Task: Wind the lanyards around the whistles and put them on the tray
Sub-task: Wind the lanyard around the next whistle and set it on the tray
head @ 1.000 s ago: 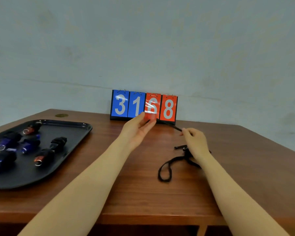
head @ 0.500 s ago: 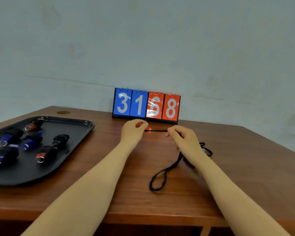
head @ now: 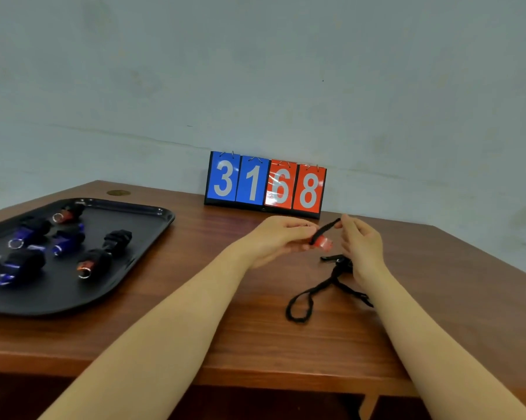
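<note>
A wooden table (head: 195, 298) filled the lower part of the view, its back edge against a pale wall (head: 255, 71). A black tray (head: 128, 265) lay along the table's left edge, reaching toward the back left corner, and carried several whistles already wrapped in black cord: blue ones (head: 28, 234) near its left side, a red one (head: 66, 214) at its far end, and another red one (head: 92, 263) closer to its right rim. A flip scoreboard (head: 266, 184) stood at the middle of the back edge, reading 3 and 1 on blue cards, 6 and 8 on red. In front of it, toward the right half of the table, the left hand (head: 275, 239) was curled around a red whistle (head: 324, 243), gripping it just above the tabletop. The right hand (head: 360, 247), close beside it, pinched a stretch of black lanyard (head: 310, 295) between thumb and fingertips, the cord running taut from the whistle up to that pinch. The remaining lanyard trailed under the right wrist and lay in a loose loop on the wood toward the front edge.
</note>
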Tool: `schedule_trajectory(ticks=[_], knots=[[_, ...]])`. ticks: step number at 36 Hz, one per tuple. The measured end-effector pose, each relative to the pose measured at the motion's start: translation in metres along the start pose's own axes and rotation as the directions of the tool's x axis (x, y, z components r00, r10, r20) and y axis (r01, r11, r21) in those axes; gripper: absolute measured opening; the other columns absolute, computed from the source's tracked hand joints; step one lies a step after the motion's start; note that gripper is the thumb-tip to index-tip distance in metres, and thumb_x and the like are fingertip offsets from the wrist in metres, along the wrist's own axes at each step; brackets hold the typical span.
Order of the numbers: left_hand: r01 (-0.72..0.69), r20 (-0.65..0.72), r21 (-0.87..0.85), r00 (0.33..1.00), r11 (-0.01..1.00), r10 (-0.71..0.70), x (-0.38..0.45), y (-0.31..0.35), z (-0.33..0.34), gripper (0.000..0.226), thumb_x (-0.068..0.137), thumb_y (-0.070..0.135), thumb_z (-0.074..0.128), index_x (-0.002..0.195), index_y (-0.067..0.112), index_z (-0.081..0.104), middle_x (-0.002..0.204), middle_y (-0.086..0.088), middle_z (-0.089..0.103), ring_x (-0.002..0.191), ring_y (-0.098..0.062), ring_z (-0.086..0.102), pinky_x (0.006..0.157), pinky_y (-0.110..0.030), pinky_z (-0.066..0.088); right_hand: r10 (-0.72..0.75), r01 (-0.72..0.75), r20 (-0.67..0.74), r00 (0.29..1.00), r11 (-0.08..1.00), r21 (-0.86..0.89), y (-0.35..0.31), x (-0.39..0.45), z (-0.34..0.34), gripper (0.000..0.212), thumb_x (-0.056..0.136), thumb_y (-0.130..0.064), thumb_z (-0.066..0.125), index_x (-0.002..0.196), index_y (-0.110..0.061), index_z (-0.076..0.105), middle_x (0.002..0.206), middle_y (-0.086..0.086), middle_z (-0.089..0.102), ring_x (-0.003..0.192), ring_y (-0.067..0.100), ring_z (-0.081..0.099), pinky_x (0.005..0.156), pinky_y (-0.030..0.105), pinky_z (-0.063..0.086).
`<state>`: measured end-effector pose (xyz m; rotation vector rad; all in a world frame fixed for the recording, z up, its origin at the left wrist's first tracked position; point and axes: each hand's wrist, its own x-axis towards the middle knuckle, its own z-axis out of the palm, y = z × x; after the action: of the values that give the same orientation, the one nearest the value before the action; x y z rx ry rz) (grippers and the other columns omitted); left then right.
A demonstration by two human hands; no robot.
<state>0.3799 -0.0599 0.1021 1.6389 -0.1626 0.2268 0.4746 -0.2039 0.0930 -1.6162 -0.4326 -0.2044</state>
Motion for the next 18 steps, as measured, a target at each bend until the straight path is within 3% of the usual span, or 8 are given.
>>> schedule_trajectory(ticks=[4,6,10,15,18], knots=[[0.013,0.049,-0.290,0.999,0.957,0.001,0.002,0.004,0.005,0.020,0.094,0.012,0.058,0.110,0.008,0.069,0.105,-0.009,0.070,0.092,-0.013,0.066,0.081,-0.023,0.054,-0.006,0.007,0.140,0.990,1.000,-0.005,0.001,-0.005,0.002,0.028,0.098,-0.032,0.051,0.086,-0.016,0.070,0.065,-0.002,0.058,0.058,0.010,0.044,0.057,0.023,0.036],[0.014,0.028,-0.393,1.000,0.919,-0.004,0.003,0.004,0.006,0.019,0.094,0.011,0.058,0.109,0.006,0.068,0.104,-0.010,0.070,0.090,-0.014,0.066,0.080,-0.023,0.055,0.006,-0.001,0.176,0.984,1.000,-0.026,0.002,-0.007,0.005,0.030,0.097,-0.030,0.051,0.074,-0.018,0.066,0.057,-0.004,0.050,0.055,0.011,0.039,0.053,0.024,0.033],[-0.007,-0.093,-0.559,0.994,0.829,-0.054,0.006,0.001,0.004,0.023,0.093,0.009,0.060,0.114,0.003,0.063,0.097,-0.010,0.071,0.082,-0.013,0.068,0.073,-0.022,0.056,-0.043,0.106,0.264,0.963,0.968,-0.229,0.008,-0.012,0.015,0.036,0.098,-0.033,0.048,0.075,-0.012,0.065,0.061,-0.003,0.051,0.062,0.011,0.047,0.060,0.027,0.043],[-0.032,-0.234,-0.630,0.961,0.776,-0.150,0.009,-0.005,-0.002,0.031,0.091,0.010,0.063,0.121,0.002,0.061,0.103,-0.012,0.070,0.091,-0.016,0.067,0.067,-0.021,0.055,-0.083,0.210,0.413,0.907,0.939,-0.273,0.012,-0.018,0.020,0.033,0.100,-0.029,0.047,0.075,-0.019,0.067,0.051,-0.018,0.054,0.059,-0.002,0.046,0.065,0.020,0.036],[-0.050,-0.353,-0.557,0.918,0.829,-0.182,0.012,-0.010,-0.008,0.031,0.089,0.009,0.065,0.119,0.002,0.063,0.109,-0.015,0.070,0.094,-0.018,0.068,0.070,-0.022,0.056,-0.110,0.308,0.472,0.875,0.878,-0.366,0.015,-0.020,0.022,0.029,0.099,-0.027,0.048,0.078,-0.026,0.068,0.067,-0.026,0.060,0.075,-0.009,0.052,0.077,0.016,0.036]])
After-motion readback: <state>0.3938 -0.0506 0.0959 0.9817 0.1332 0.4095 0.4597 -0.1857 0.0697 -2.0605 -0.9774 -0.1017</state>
